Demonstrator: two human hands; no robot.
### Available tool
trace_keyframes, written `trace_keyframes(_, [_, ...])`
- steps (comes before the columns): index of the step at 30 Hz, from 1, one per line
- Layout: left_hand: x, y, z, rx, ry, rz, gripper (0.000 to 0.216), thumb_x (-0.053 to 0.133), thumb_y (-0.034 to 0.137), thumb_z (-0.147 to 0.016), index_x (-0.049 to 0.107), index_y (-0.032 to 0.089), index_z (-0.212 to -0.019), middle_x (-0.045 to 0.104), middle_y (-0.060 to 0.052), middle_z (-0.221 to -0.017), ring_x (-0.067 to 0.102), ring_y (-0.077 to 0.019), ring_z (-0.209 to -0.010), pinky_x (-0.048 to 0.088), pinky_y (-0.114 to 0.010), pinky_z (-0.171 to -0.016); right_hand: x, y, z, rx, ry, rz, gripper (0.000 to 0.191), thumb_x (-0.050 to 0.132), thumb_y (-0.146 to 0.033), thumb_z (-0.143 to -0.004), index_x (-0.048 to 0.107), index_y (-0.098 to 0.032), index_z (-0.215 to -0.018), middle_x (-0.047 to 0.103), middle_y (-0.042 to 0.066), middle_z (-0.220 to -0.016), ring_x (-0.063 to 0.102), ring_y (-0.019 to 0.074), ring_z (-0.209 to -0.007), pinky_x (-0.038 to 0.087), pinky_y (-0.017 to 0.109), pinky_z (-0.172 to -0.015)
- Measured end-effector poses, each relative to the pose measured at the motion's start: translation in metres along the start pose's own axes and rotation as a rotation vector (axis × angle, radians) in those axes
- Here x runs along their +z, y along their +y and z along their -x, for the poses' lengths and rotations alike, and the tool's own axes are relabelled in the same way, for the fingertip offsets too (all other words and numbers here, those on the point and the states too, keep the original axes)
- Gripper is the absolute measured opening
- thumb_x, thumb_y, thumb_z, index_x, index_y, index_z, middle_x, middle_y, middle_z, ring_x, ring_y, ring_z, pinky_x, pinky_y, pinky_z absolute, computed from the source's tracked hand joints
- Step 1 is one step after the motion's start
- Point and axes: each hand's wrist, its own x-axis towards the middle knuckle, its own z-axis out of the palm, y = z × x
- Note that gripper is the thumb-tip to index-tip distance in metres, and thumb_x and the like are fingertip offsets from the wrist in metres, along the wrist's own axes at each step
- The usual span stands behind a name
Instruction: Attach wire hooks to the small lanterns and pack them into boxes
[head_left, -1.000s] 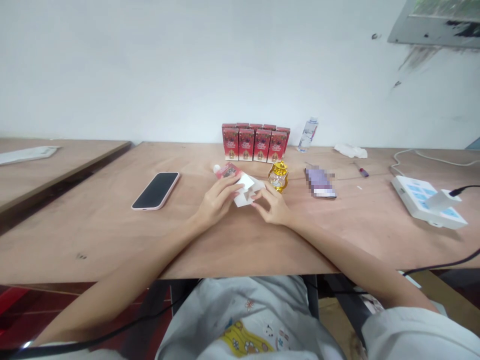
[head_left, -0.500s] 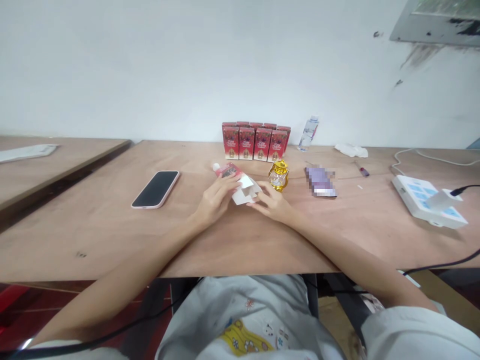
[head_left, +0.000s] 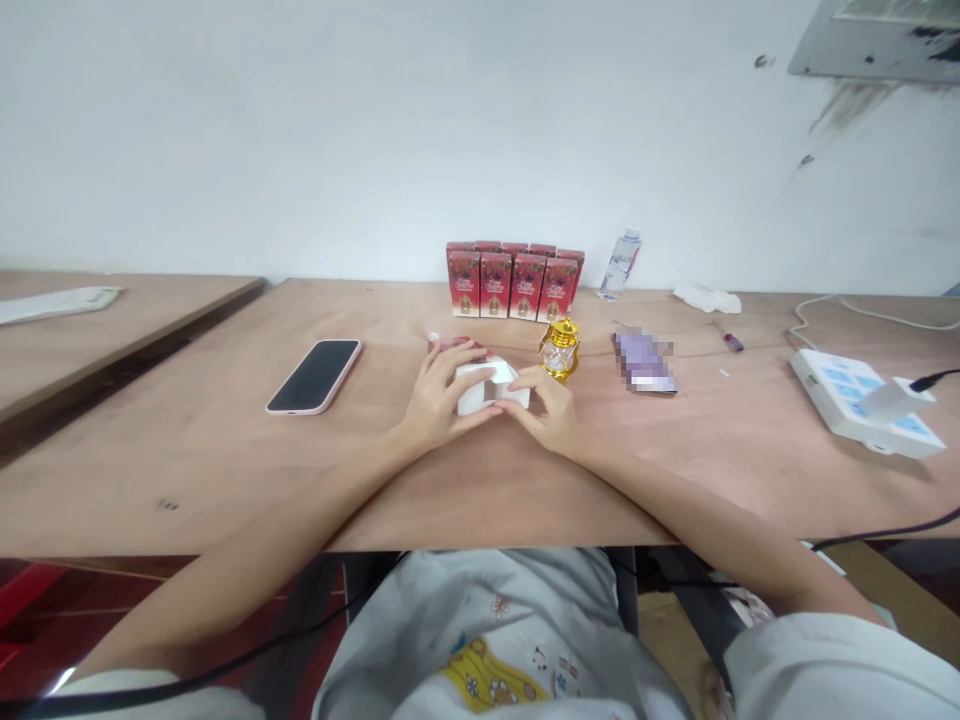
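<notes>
Both hands hold a small carton (head_left: 486,385) with a red printed outside and white inside, low over the wooden table (head_left: 225,450). My left hand (head_left: 439,395) grips its left side, fingers curled over the top. My right hand (head_left: 546,405) presses on its right end. A little gold lantern (head_left: 559,350) stands just right of the carton, close to my right fingers. Behind it, several matching red boxes (head_left: 514,282) stand in rows against the wall.
A black phone in a pink case (head_left: 313,375) lies left of my hands. A blurred purple item (head_left: 643,362), a clear water bottle (head_left: 619,265), a crumpled white tissue (head_left: 705,298), a small screwdriver (head_left: 729,340) and a white power strip (head_left: 862,402) with cables are on the right.
The carton's white flaps, splayed open a second ago, are folded in and the carton now lies flatter and more closed between my hands. Both hands have stayed in place.
</notes>
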Motion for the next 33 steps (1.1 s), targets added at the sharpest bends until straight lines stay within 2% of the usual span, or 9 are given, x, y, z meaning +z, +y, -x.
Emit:
trace_keyframes(3, [-0.002,-0.002,0.001,-0.017,0.033,-0.035,0.023,0.059,0.030,-0.085,0.060,0.023,-0.106,0.064,-0.010,-0.116,0.059,-0.0241,-0.111,0.043,-0.047,-0.098,-0.002,-0.003,0.001,0.087,-0.115,-0.153,0.024,0.048,-0.036,-0.093,0.054,-0.019,-0.109,0.063,0.008,-0.097,0.064,0.0138,-0.079,0.057,0.027,-0.067])
trace_keyframes(7, [-0.003,-0.005,0.004,0.013,0.096,-0.090,0.020,0.057,0.024,-0.083,0.062,0.027,-0.102,0.064,-0.007,-0.112,0.061,-0.0218,-0.103,0.044,-0.046,-0.094,-0.002,-0.004,0.000,0.139,-0.203,-0.262,0.028,0.037,-0.032,-0.097,0.054,-0.021,-0.116,0.060,0.009,-0.105,0.065,0.0138,-0.081,0.059,0.030,-0.070])
trace_keyframes(13, [-0.004,-0.004,0.003,0.102,0.150,-0.084,0.018,0.059,0.022,-0.080,0.063,0.031,-0.096,0.063,-0.005,-0.113,0.059,-0.0227,-0.101,0.040,-0.050,-0.093,0.001,-0.003,-0.002,0.179,-0.159,-0.243,0.020,0.055,-0.035,-0.089,0.058,-0.021,-0.103,0.060,0.011,-0.110,0.061,0.0194,-0.105,0.059,0.032,-0.078])
trace_keyframes(20, [-0.008,-0.001,-0.001,0.168,0.141,-0.060,0.014,0.051,0.029,-0.082,0.062,0.024,-0.089,0.066,-0.007,-0.101,0.060,-0.0232,-0.088,0.039,-0.045,-0.076,0.002,-0.008,-0.003,0.302,-0.192,-0.400,0.018,0.062,-0.035,-0.085,0.056,-0.021,-0.094,0.052,0.012,-0.127,0.059,0.0199,-0.113,0.058,0.038,-0.087])
trace_keyframes(26, [-0.007,0.002,0.000,0.173,0.169,-0.060,0.029,0.035,0.032,-0.089,0.062,0.023,-0.091,0.067,-0.007,-0.095,0.059,-0.0218,-0.081,0.035,-0.043,-0.074,0.007,-0.011,-0.002,0.361,-0.205,-0.478,0.021,0.064,-0.037,-0.083,0.054,-0.020,-0.089,0.053,0.010,-0.120,0.060,0.0169,-0.106,0.058,0.034,-0.084])
trace_keyframes(33, [-0.006,0.006,0.000,0.151,0.166,-0.046,0.031,0.032,0.036,-0.089,0.059,0.021,-0.094,0.069,-0.007,-0.092,0.062,-0.0219,-0.078,0.035,-0.042,-0.076,0.011,-0.012,-0.001,0.446,-0.157,-0.530,0.022,0.070,-0.036,-0.077,0.055,-0.022,-0.083,0.052,0.006,-0.113,0.058,0.0164,-0.105,0.055,0.033,-0.086])
